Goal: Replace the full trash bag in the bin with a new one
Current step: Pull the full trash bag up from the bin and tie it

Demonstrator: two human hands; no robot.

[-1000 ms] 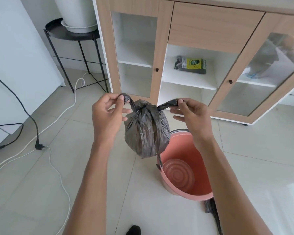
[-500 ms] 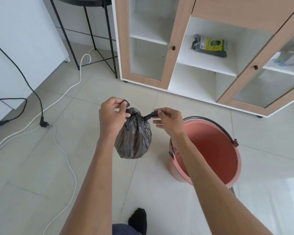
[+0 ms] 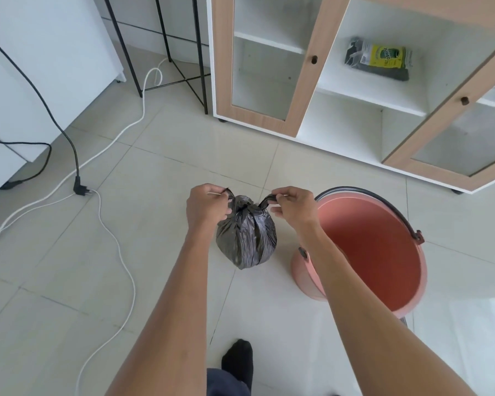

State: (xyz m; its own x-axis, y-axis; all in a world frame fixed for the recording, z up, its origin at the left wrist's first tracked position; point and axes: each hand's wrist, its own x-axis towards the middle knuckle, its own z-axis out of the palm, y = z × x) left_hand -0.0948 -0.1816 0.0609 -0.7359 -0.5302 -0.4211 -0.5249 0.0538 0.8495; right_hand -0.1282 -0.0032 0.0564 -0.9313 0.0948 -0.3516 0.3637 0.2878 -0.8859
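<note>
Two hands: our left hand (image 3: pixel 205 207) and right hand (image 3: pixel 293 208) are curled tight, and each one pinches a black tail of the knot.
Full bag: the tied full bag (image 3: pixel 246 238) hangs between and just under our fingers (image 3: pixel 220 195), low over the floor (image 3: pixel 155 252). We cannot tell if it touches down.
Bin: the pink bin (image 3: pixel 369 238) stands just beside the bag, on our right, with no bag inside.
Done: old bag out and tied.
Left to do: put it down, then fit a new one.
New bags: we think the pack (image 3: pixel 379 61) on the cupboard (image 3: pixel 306 81) shelf, far off, holds them.
</note>
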